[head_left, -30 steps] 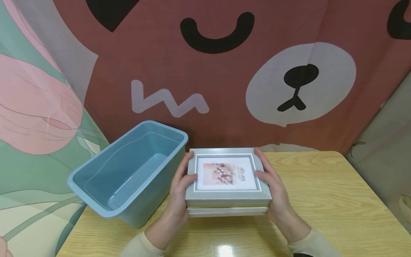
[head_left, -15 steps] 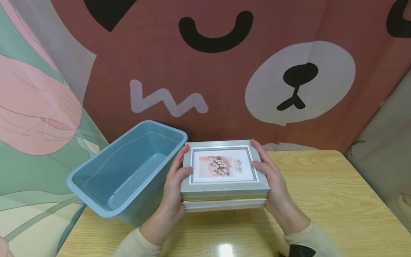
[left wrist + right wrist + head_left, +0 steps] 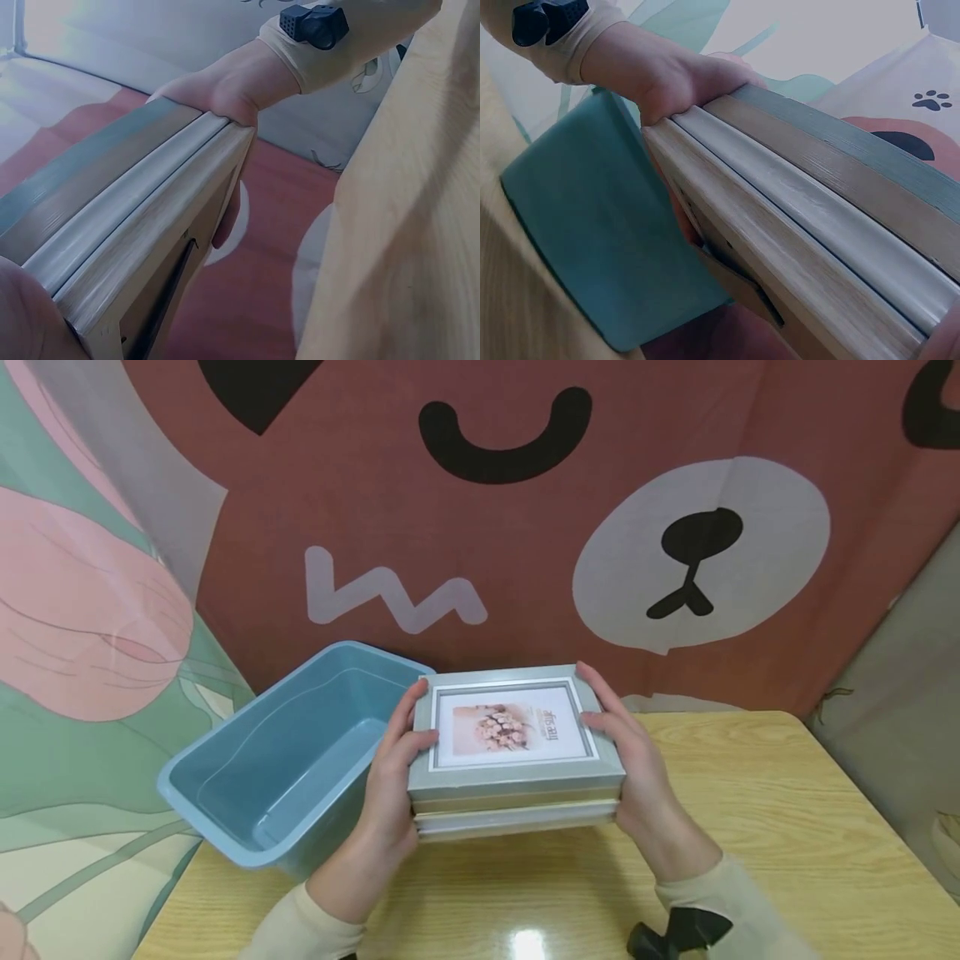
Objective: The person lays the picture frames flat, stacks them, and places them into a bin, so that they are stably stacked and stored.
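Both hands hold a stack of picture frames above the table. The top picture frame (image 3: 517, 727) has a grey-green border, with a flower print and lettering facing up. Under it, a silver-white picture frame (image 3: 817, 199) and a wood-toned picture frame (image 3: 772, 225) show their edges in the right wrist view. My left hand (image 3: 386, 785) grips the left side, thumb on the top border. On the right side my right hand (image 3: 641, 777) does the same. The fingers beneath are mostly hidden. In the left wrist view, the bottom frame's backing (image 3: 176, 277) faces down.
A blue plastic bin (image 3: 225, 827) stands at the left of the wooden table (image 3: 765, 827), its inside bare. The stack's left corner overlaps the bin's right rim in the head view. Behind the table hangs a cloth (image 3: 525, 568) printed with a bear face. A black device (image 3: 682, 935) sits at the right sleeve.
The hands have lifted the stack and carried it slightly left and away from me, toward the bin. It now tilts a little, left side lower. The bin has stayed in place.
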A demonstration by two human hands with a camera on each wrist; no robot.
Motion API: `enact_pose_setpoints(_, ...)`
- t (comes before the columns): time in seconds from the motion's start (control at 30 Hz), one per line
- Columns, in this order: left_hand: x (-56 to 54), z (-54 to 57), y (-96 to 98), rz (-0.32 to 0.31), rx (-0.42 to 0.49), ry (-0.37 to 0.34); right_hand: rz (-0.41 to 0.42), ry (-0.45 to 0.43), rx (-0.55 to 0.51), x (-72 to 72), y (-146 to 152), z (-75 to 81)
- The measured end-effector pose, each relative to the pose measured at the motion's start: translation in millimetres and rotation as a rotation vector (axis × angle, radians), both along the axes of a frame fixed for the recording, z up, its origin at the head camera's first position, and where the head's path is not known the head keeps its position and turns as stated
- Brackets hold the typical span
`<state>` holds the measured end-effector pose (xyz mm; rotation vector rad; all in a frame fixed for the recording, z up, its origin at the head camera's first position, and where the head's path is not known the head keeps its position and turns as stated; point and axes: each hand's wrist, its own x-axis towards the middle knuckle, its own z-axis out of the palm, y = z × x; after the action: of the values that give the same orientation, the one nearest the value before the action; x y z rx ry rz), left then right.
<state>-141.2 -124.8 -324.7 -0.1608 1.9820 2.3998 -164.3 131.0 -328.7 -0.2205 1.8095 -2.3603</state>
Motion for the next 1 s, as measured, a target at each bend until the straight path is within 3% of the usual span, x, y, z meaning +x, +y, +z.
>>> enact_pose_setpoints(0.33, -0.3, 24.9, -12.7, 0.029, -0.012, 0.011, 0.030, -0.005, -0.031, -11.0, -13.0, 20.7)
enact_pose_setpoints(0.6, 0.8, 37.5, -20.1, 0.042, 0.005, 0.030, 0.035, -0.018, -0.058, -16.9, -23.4, 30.5)
enact_pose_setpoints(1.0, 5.7, 57.1, -37.3, 0.090, 0.030, 0.001, 0.056, -0.019, -0.072, -32.1, -44.3, 42.6)
